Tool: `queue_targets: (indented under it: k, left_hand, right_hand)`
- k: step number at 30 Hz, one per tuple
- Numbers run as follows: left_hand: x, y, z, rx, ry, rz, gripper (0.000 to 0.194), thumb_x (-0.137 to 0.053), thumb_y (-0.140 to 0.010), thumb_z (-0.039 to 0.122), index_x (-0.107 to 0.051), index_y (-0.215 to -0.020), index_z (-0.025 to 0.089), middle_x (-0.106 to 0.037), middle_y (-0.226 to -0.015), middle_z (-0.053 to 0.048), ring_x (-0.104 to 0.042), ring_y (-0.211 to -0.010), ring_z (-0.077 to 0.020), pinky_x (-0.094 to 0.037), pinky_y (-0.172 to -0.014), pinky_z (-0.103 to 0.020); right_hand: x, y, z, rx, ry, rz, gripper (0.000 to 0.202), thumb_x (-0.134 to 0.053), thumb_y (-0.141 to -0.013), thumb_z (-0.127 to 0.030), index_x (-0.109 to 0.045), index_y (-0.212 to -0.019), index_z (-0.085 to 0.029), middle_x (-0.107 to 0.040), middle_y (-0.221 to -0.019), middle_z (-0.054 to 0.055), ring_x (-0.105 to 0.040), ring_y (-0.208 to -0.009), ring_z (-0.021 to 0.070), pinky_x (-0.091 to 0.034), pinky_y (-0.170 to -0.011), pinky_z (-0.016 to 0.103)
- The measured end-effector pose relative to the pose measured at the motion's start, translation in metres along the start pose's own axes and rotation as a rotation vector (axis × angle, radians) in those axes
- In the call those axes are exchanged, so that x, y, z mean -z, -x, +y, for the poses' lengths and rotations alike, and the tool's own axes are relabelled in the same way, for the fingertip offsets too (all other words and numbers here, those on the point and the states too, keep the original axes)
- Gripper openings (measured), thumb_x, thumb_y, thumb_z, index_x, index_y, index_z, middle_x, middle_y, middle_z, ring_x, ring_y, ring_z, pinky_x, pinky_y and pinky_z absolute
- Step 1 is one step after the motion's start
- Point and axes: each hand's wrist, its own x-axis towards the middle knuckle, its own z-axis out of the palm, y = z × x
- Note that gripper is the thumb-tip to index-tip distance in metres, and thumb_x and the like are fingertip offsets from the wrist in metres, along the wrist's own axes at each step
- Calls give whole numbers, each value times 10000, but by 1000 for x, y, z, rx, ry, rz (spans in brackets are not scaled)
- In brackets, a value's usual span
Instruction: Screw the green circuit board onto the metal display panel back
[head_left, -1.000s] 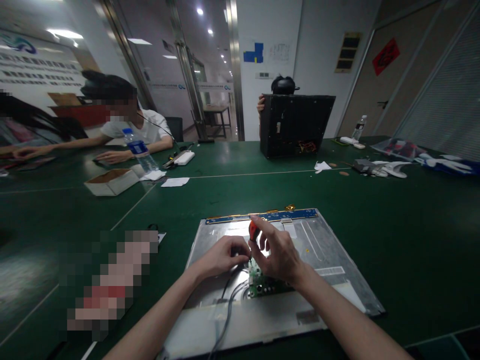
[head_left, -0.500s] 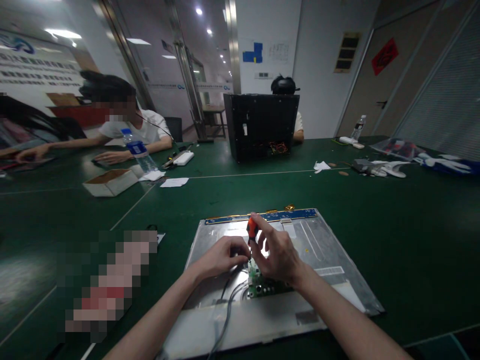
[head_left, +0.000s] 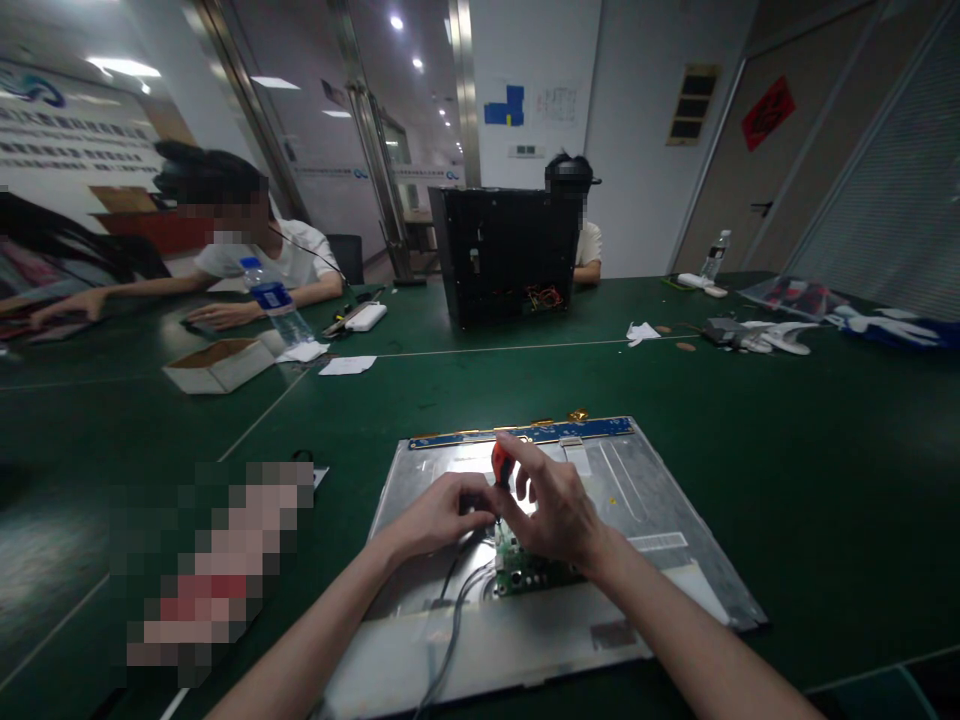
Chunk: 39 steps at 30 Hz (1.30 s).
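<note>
My right hand (head_left: 555, 505) grips an upright screwdriver (head_left: 502, 466) with a red and black handle, one finger resting on its top. The tip points down at the edge of a green circuit board (head_left: 517, 570). Beside the shaft, my left hand (head_left: 454, 510) is closed, its thumb and fingers pinched at the board's edge; whatever lies between them is hidden. The board sits on the metal back of a flat display panel (head_left: 645, 490). Grey cables (head_left: 456, 640) run from the board toward the front edge. A blue strip board (head_left: 592, 430) lines the panel's far edge.
Left of the panel lies a blurred-out item (head_left: 240, 550). Farther off stand an open white box (head_left: 217, 368), a water bottle (head_left: 279, 305) and a large black case (head_left: 502, 255). Gloves (head_left: 776, 338) lie at the right. Co-workers sit at the left and behind the case.
The screwdriver handle has turned and dipped slightly in my right hand, whose fingers have shifted. My left hand stays in place. The black case has moved left, showing more of the person behind it.
</note>
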Motion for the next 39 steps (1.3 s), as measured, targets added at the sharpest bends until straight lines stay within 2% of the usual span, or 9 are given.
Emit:
queue_targets:
  k: [6, 12, 17, 21, 25, 34, 39]
  left_hand:
    - [0, 0, -4, -12, 8, -10, 82, -620, -774, 229, -650, -761, 154, -617, -738, -5, -533, -714, -153, -421, -660, -253]
    - [0, -1, -1, -15, 6, -10, 60, -613, -761, 187, -646, -724, 154, -596, -700, 13, -517, -671, -135, -411, -652, -250]
    - [1, 0, 0, -10, -6, 5, 70, -617, -764, 194, -642, -712, 154, -586, -696, 16, -508, -668, -133, -400, -638, -245]
    - [1, 0, -1, -2, -5, -4, 87, -618, -777, 227, -638, -731, 155, -581, -689, 14, -507, -668, -138, -408, -625, -241]
    - [0, 1, -2, 1, 0, -14, 89, -626, -771, 239, -640, -751, 153, -598, -703, 5, -518, -676, -143, -414, -627, -243]
    - [2, 1, -2, 8, -12, -4, 96, -619, -762, 212, -631, -687, 153, -572, -671, 15, -501, -656, -134, -397, -617, -240]
    - [1, 1, -4, 5, -4, -6, 87, -624, -763, 222, -635, -709, 155, -585, -691, 12, -510, -671, -137, -407, -633, -244]
  right_hand:
    - [0, 0, -1, -6, 1, -5, 643, -467, -856, -135, -205, -1439, -203, -651, -880, 47, -537, -517, 122, -452, -440, 252]
    - [-1, -1, 0, -2, 4, 14, 586, -507, -886, -181, -247, -1410, -227, -625, -878, 31, -522, -531, 110, -415, -424, 231]
    - [0, -2, 0, 3, 3, -2, 583, -505, -903, -204, -243, -1423, -226, -633, -896, 32, -539, -551, 111, -440, -441, 232]
    - [1, -2, -1, -4, -14, -14, 643, -470, -874, -155, -199, -1456, -202, -651, -954, 64, -558, -553, 117, -460, -445, 245]
    - [0, -2, -2, -7, -15, -1, 643, -468, -866, -123, -219, -1453, -205, -665, -940, 64, -556, -536, 118, -473, -458, 252]
    - [-4, 0, 2, 13, 38, 19, 570, -506, -918, -236, -241, -1423, -247, -620, -870, 22, -518, -528, 104, -423, -435, 233]
    - [-3, 0, 0, -12, -7, 8, 598, -512, -893, -208, -239, -1425, -232, -635, -889, 34, -534, -530, 110, -434, -432, 233]
